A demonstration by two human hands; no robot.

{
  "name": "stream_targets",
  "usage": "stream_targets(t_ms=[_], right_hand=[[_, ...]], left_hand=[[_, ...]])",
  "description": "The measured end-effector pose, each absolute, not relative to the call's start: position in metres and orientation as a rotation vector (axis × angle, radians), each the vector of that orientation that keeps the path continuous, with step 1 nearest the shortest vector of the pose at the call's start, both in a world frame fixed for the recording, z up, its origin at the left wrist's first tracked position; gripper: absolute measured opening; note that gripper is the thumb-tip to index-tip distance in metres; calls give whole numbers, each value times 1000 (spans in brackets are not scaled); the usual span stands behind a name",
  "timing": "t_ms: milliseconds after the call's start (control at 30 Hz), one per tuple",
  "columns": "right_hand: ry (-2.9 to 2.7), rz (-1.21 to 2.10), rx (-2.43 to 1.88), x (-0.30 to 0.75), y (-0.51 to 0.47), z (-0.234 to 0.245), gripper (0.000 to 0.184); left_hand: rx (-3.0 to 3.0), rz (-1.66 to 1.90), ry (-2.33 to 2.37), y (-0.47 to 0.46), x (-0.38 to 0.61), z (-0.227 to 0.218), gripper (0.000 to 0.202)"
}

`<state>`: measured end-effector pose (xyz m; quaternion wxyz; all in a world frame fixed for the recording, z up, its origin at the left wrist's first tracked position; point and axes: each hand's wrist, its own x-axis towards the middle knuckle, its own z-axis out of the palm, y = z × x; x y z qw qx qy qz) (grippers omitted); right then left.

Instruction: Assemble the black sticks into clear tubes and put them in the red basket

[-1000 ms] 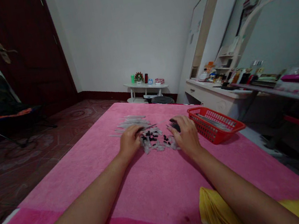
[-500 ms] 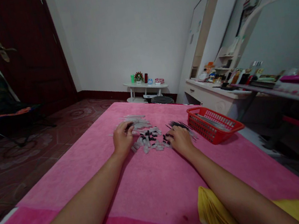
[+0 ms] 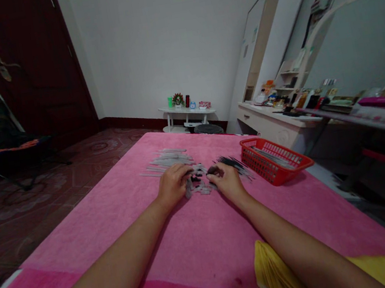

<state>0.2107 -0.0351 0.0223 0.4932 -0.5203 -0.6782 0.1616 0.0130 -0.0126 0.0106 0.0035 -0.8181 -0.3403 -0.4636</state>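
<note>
My left hand [image 3: 174,184] is over the left side of a pile of small clear pieces [image 3: 204,191] and black pieces [image 3: 195,179], fingers bent together; what they hold, if anything, is hidden. Facing it across the pile, my right hand [image 3: 228,180] has thumb and fingertips drawn into a pinch, its contents too small to make out. Beyond my left hand lie several clear, pen-like tubes [image 3: 171,157], roughly parallel. Thin dark sticks [image 3: 231,163], resembling pen refills, fan out just past my right hand.
A red plastic basket [image 3: 279,180] holding long thin pieces stands on the pink cloth [image 3: 190,246] at the right. Yellow fabric [image 3: 276,272] lies under my right forearm. Farther back are a small white table [image 3: 187,110] and a cluttered dresser [image 3: 276,121].
My left hand has moved right, from the clear tubes to the pile of small pieces. My right hand has shifted slightly, its fingertips now drawn together. The basket stays put.
</note>
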Motion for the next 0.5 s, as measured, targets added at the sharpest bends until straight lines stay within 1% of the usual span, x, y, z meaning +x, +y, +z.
stream_targets(t_ms=[200,500], right_hand=[[-1613,519,-1181,200,-39,25,15],[-1631,480,-1188,200,-42,26,16]], left_hand=[[-2609,-1317,-1014,-15,17,10,17],[-2644,-1285,-1001,-18,18,11,18]])
